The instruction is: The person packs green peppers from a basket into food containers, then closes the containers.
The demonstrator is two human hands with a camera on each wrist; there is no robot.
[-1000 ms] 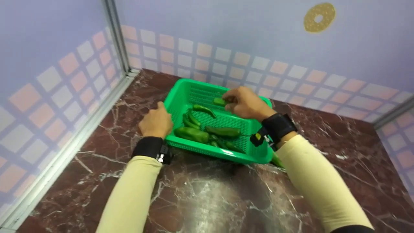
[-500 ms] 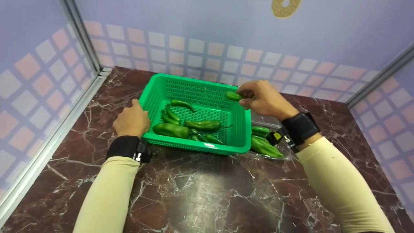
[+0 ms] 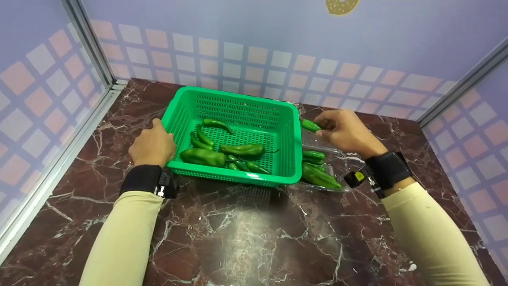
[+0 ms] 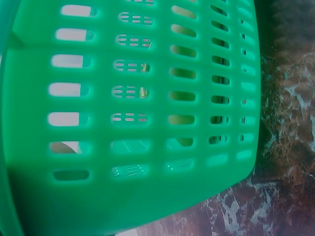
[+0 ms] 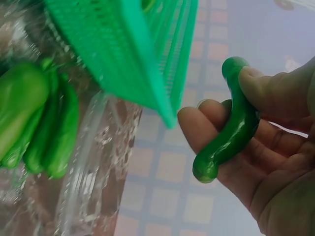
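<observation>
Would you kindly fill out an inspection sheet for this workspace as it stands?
Surface: dark red marble counter, white veins, glare patch.
Job's things: green basket with several peppers inside; clear tray to its right holds more peppers.
Clutter: nothing seen.
Grippers: left hand rests on the basket's left wall; right hand pinches one pepper above the tray.
Cables: nothing seen.
Surroundings: tiled-pattern walls, metal corner posts, black wristbands.

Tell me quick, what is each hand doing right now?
Left hand: rests against the side of the green basket; grip cannot be told.
Right hand: pinches a green pepper, beside the basket.
</observation>
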